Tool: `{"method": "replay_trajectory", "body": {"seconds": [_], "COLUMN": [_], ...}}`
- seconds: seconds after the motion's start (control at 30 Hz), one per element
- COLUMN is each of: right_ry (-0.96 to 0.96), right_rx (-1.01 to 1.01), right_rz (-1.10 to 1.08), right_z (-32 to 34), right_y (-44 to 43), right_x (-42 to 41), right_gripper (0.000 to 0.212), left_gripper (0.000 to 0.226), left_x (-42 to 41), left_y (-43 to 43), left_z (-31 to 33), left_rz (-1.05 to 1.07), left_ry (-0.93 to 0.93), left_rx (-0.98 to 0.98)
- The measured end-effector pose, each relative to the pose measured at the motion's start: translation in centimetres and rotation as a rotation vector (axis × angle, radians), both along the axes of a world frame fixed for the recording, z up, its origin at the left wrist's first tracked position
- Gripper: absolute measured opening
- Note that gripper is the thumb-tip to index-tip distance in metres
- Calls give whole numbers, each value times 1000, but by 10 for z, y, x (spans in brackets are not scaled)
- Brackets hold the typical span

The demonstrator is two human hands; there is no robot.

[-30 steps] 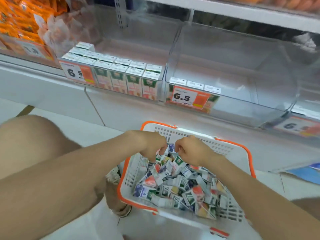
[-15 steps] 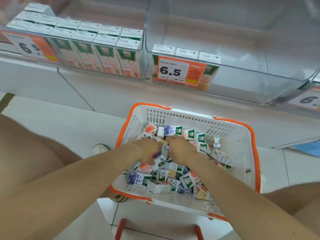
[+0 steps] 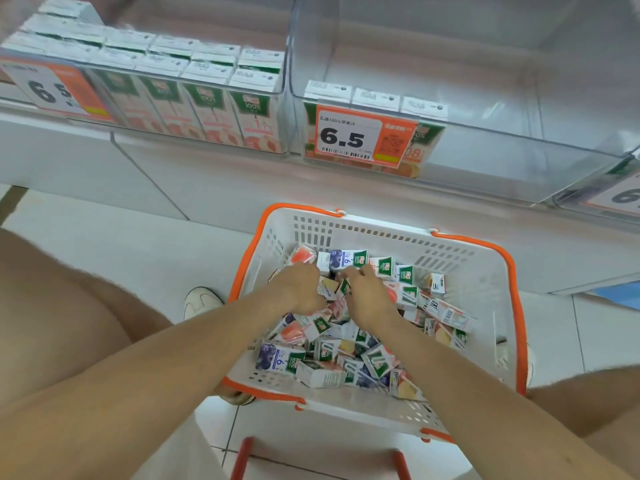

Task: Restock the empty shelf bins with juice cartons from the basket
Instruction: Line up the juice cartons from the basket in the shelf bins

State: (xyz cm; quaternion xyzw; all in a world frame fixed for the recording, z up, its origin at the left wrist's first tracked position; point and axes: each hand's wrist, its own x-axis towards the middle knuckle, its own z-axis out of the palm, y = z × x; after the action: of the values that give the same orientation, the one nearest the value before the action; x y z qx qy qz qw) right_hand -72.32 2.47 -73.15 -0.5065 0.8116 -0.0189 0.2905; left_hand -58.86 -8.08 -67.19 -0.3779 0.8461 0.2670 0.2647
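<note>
Shelf bins run across the top of your view. The left bin (image 3: pixel 194 81) is pretty well packed, with upright cartons standing in rows right up against its clear front wall. The middle bin (image 3: pixel 485 157) just beside it is mostly bare plastic, with only three cartons (image 3: pixel 375 98) standing in its front left corner. An orange price tag (image 3: pixel 360 136) reading 6.5 hangs in front of them.

Below the bins, your basket (image 3: pixel 478 289) sits on the tiled floor. It's white with an orange rim, and you've got a knee on either side of it. The juice cartons (image 3: pixel 332 351) lie in it in a loose heap, tipped every which way, a mix of blueberry, orange and peach-looking packs.

Both your arms reach into the basket toward its far side. Your left hand (image 3: pixel 301 289) and right hand (image 3: pixel 367 296) are close together, knuckles up, fingers curled down into the heap. A couple of small cartons poke up between them and touch your fingers. Honestly can't tell whether either hand has actually got one clamped.

A blueberry carton (image 3: pixel 343 259) lies on its side just past your fingertips, near the far wall. One white shoe (image 3: pixel 201 301) shows just left of the basket.
</note>
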Motion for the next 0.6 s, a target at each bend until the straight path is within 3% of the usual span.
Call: {"method": "replay_trajectory", "body": {"seconds": [0.13,0.3,0.37,0.5,0.6], "right_ry": [-195,-315,-373,-458,-468], "right_rx": [-9,-72,-144,-325,-447], "right_rz": [-203,-207,-223,-301,-323], "right_z": [21,63,87,136,177], "right_y": [3,3,1,3,7], "right_x": [-4,-20,-22,-21,-18], "right_gripper": [69,53,49,39,36], "left_gripper": [37,14,18,28,23], "left_x": [0,6,7,14,24], "left_y": [-24,-28,-25,-16,-9], "left_z": [37,78,93,128,162], "left_rz": [251,689,785,845,728], "left_ry": [62,240,292,352,381], "left_rx": [149,430,484,550,566]}}
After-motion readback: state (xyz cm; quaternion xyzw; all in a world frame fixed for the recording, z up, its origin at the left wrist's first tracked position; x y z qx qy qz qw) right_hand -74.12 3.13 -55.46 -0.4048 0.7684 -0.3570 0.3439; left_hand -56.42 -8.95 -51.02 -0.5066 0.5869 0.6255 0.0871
